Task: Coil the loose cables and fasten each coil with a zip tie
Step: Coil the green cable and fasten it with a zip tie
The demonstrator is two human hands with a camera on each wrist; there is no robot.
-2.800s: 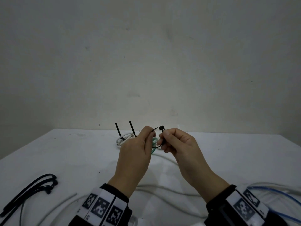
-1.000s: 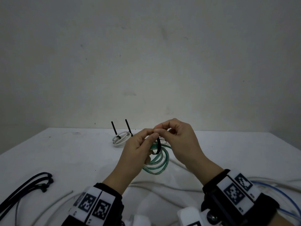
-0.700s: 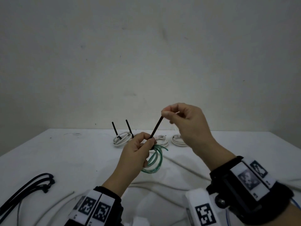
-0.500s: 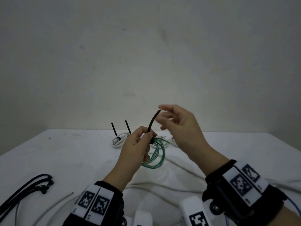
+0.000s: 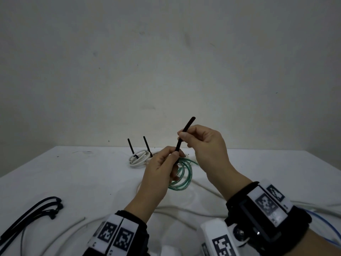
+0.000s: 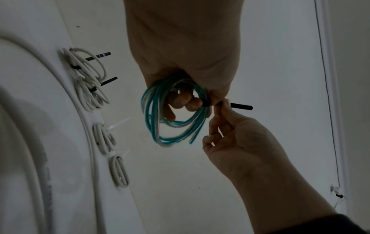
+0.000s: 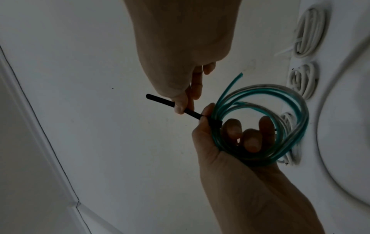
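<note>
Both hands are raised above the bench point(image 5: 77, 174), with open air around them. Obstructions on the bench: tied white coils point(image 5: 139, 158) with upright black tie tails at the far side, loose zip ties point(image 5: 36, 211) at near left, and loose white cables point(image 5: 184, 209) crossing the near edge. The mid-left surface offers passage.

A green coil point(image 5: 181, 174) of several loops hangs above the surface, cinched at its top by a black zip tie point(image 5: 185, 134) whose straight tail slants up to the right; one cut cable end juts free of the loops.
</note>
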